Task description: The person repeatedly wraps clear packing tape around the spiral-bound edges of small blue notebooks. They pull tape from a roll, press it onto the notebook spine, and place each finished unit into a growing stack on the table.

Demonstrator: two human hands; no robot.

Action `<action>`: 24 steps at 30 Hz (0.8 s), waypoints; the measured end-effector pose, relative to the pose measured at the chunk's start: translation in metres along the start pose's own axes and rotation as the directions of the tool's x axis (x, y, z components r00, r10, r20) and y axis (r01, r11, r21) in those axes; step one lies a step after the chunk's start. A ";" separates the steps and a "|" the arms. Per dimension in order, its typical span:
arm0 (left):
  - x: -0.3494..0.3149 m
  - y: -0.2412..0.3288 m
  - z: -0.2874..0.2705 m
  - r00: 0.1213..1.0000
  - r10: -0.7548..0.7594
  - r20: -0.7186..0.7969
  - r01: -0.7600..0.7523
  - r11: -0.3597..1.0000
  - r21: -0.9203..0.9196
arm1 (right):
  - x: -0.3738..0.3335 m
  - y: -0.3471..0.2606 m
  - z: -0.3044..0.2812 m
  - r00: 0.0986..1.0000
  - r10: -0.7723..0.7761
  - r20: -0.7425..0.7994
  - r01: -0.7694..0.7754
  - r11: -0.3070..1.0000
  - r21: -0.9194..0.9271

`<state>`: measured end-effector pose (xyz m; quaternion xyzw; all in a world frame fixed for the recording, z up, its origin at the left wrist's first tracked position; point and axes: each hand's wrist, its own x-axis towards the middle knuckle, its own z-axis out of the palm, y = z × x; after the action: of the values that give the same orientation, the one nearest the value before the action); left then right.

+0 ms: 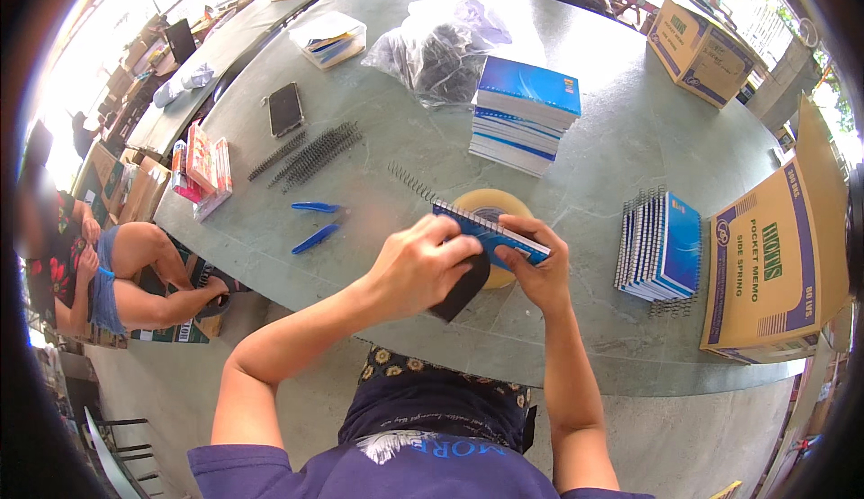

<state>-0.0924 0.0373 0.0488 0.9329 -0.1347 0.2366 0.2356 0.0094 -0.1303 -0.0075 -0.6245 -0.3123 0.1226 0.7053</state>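
Head view: notebook partly hides tape roll near blue-handled tool.

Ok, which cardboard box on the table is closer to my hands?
The near box, on your right beside the wire-bound notebooks. The far box sits farther off, toward the table's far right side.

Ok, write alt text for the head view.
A person's right hand holds a blue notebook, the left hand at its edge, where a wire coil sticks out. On the table, loose coils, a phone and a blue-handled tool lie to the left; a stack of blue pads beyond; spiral notebooks and an open carton to the right.
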 end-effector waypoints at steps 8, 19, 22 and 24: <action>0.003 0.005 0.005 0.999 0.014 -0.049 -0.016 0.999 -0.051 | 0.001 -0.005 -0.012 0.979 0.108 0.175 -0.092 0.991 -0.097; 0.034 0.013 -0.012 0.919 -0.004 -0.394 0.025 0.998 0.050 | -0.003 0.003 -0.011 0.964 0.180 0.198 -0.135 0.965 -0.223; -0.012 0.014 0.025 0.966 -0.053 0.253 0.065 0.997 -0.041 | 0.003 0.002 -0.010 0.977 0.084 0.198 -0.066 0.993 -0.097; -0.039 -0.003 0.024 0.970 -0.188 0.151 0.211 0.966 -0.151 | 0.001 0.000 -0.008 0.970 0.101 0.223 -0.074 0.989 -0.124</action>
<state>-0.1155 0.0327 0.0092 0.9328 -0.0750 0.1357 0.3254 0.0149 -0.1357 -0.0069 -0.6590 -0.3700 0.2066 0.6215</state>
